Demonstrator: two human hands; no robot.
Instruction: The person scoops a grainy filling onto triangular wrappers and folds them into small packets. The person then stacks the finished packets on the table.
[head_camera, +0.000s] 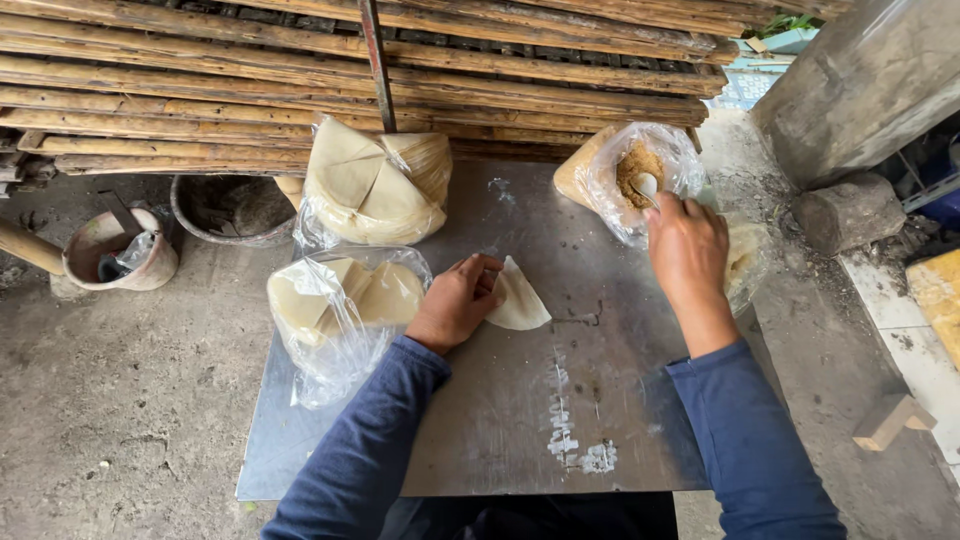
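Note:
My left hand (458, 300) rests on a pale, wedge-shaped wrapper sheet (520, 300) lying on the grey metal table (520, 420). My right hand (685, 240) reaches to the back right and holds a white spoon (646, 185) dipped into a clear plastic bag (600, 175) of brown crumbly filling (637, 160). Both arms wear dark blue sleeves.
Two clear bags of stacked pale wrapper wedges sit on the table's left: one near (340, 300), one further back (375, 185). Bamboo racks (300, 80) run along the back. A clay pot (115, 250) and a dark basin (232, 208) stand on the concrete floor at left; a stone block (850, 212) at right.

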